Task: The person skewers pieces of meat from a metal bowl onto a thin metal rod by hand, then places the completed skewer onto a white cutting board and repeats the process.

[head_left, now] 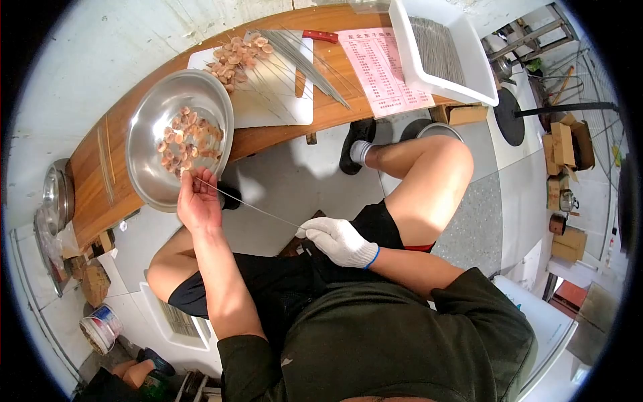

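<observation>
A thin metal skewer (251, 206) stretches between my two hands. My bare left hand (201, 201) is pinched round its far end at the near rim of a steel bowl (144, 141). Any food slice between those fingertips is too small to make out. My right hand (338, 242), in a white knitted glove, is closed on the skewer's other end above my lap. Small round pinkish-brown food slices (191, 137) lie in the bowl. More slices (238, 57) are heaped on a white cutting board (268, 107) behind it, with loose skewers (301, 63) across the board.
A red-handled knife (320, 35) lies at the board's far edge. A printed pink sheet (382, 70) is beside a white bin (479, 74) full of skewers. Another bin (177, 328) stands at my left. The wooden table (94, 174) curves round in front of me.
</observation>
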Demonstrator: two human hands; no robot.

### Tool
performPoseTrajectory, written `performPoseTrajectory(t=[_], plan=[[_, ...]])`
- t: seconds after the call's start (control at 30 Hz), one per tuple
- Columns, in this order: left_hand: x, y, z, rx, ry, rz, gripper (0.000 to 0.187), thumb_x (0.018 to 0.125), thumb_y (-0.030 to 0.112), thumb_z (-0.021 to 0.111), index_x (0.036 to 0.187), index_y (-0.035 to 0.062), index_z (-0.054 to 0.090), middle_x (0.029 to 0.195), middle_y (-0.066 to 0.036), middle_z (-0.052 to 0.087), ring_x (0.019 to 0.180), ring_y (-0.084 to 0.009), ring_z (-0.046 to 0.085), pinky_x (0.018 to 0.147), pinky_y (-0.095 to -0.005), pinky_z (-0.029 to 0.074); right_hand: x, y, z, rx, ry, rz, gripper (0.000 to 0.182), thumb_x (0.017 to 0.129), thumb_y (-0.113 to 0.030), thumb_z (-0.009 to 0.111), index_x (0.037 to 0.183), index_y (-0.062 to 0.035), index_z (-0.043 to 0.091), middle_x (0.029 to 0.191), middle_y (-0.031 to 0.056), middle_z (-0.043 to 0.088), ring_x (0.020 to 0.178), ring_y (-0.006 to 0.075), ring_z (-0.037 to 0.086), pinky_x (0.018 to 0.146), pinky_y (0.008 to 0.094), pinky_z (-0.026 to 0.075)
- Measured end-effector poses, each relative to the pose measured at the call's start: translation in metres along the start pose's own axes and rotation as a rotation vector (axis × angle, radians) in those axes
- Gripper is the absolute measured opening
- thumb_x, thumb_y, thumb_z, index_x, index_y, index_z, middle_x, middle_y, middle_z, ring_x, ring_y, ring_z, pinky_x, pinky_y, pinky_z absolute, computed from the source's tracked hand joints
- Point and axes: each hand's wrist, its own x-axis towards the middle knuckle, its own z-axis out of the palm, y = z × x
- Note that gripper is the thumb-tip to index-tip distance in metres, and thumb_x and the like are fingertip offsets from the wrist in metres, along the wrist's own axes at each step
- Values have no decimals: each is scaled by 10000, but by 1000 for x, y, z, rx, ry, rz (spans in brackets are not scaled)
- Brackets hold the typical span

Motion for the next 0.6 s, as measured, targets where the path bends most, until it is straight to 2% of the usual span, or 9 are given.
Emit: performPoseTrajectory(t=[0.37, 0.47, 0.6], plan=[[-5, -8, 4, 17, -28, -18, 226, 983, 224, 561, 1005, 7, 622, 917, -88, 663, 815, -191, 643, 777, -320, 554, 3, 7, 2, -7, 42, 24, 232, 968, -134, 521, 1060, 34, 652, 1010, 150, 703, 965, 235, 668, 876, 330, 505], [-7, -11, 8, 27, -35, -23, 224, 985, 220, 554, 1000, 5, 619, 913, -89, 662, 817, -191, 644, 774, -321, 555, 4, -5, 0, 52, 31, 178, 233, 969, -131, 516, 1061, 36, 651, 1007, 151, 703, 968, 231, 667, 882, 329, 501], [-9, -16, 9, 45, -54, -29, 215, 985, 207, 548, 996, 3, 618, 910, -95, 662, 813, -193, 648, 763, -321, 558, 5, -3, 0, 28, 21, 127, 240, 973, -131, 509, 1068, 38, 649, 1011, 156, 702, 964, 227, 663, 888, 330, 496]])
